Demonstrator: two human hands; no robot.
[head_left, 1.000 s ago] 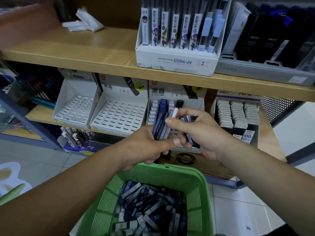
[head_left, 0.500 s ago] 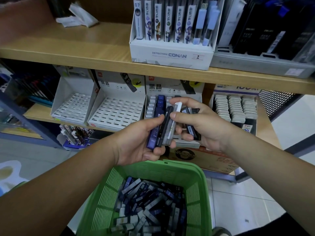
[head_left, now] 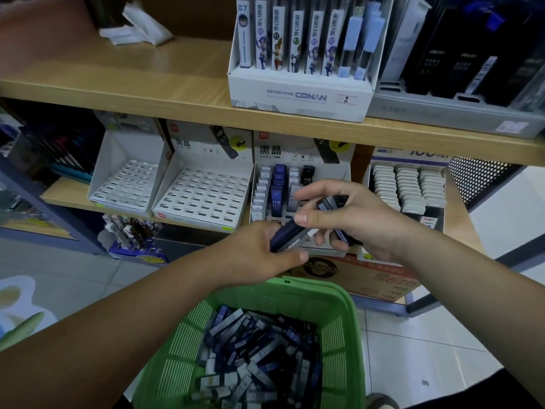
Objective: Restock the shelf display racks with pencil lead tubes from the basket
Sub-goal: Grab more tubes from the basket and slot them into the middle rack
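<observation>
Left hand (head_left: 253, 255) gripping a bundle of lead tubes (head_left: 287, 236), right hand (head_left: 362, 228) grip curled round spare tubes (head_left: 331, 203), thumb apparently pinching the bundle's tip

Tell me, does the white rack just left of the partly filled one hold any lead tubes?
No, that white rack shows only rows of bare slots.

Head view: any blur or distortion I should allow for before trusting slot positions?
Head view: wide-angle lens bows the upper shelf edge; far-left empty rack is smeared; part-filled rack shows sharp slots; light is dim and even, without glare.
</observation>
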